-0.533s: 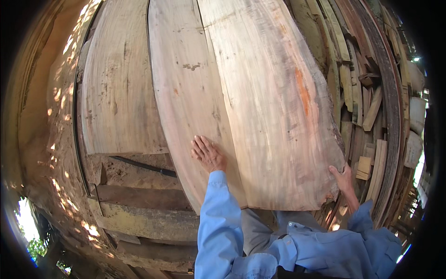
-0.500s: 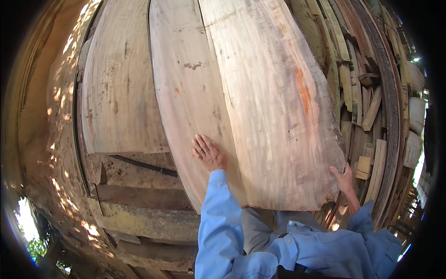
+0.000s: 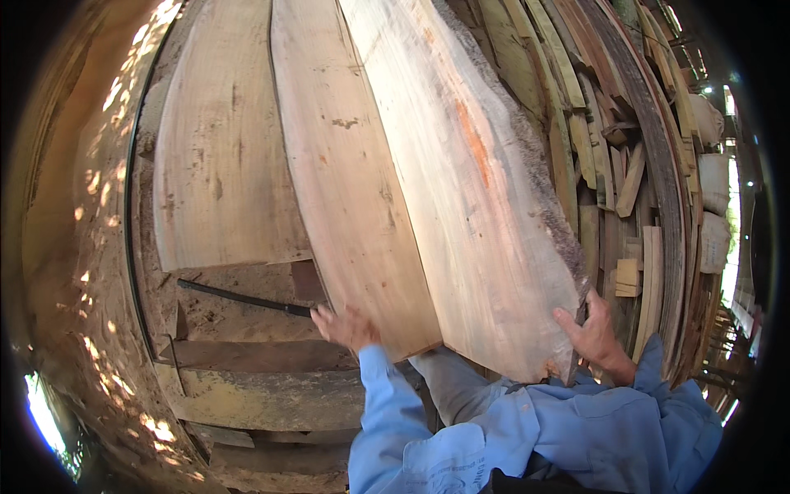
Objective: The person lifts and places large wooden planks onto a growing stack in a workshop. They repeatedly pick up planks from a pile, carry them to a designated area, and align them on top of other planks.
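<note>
Beneath my hands lie wide pale wooden slabs. The right slab (image 3: 469,239) has a rough bark edge and an orange streak; its right side is tilted up. My right hand (image 3: 594,336) grips that edge near the close corner, thumb on the top face, the other fingers partly hidden behind the edge. Over the near left edge of the middle slab (image 3: 354,189) is my left hand (image 3: 349,328), slightly blurred, its fingers apart and holding nothing visible. The end of a thin black bar (image 3: 243,298) is close to its fingertips.
A shorter slab (image 3: 226,165) lies on the left. Thick timber beams (image 3: 271,397) run crosswise near me, with dusty ground between. Stacked planks and offcuts (image 3: 629,181) fill the right side, with pale sacks (image 3: 714,193) beyond. A dirt strip (image 3: 103,272) borders the left.
My right hand has moved left with the right slab's bark edge, which has risen. My left hand has slid down and left from the middle slab's face to its edge.
</note>
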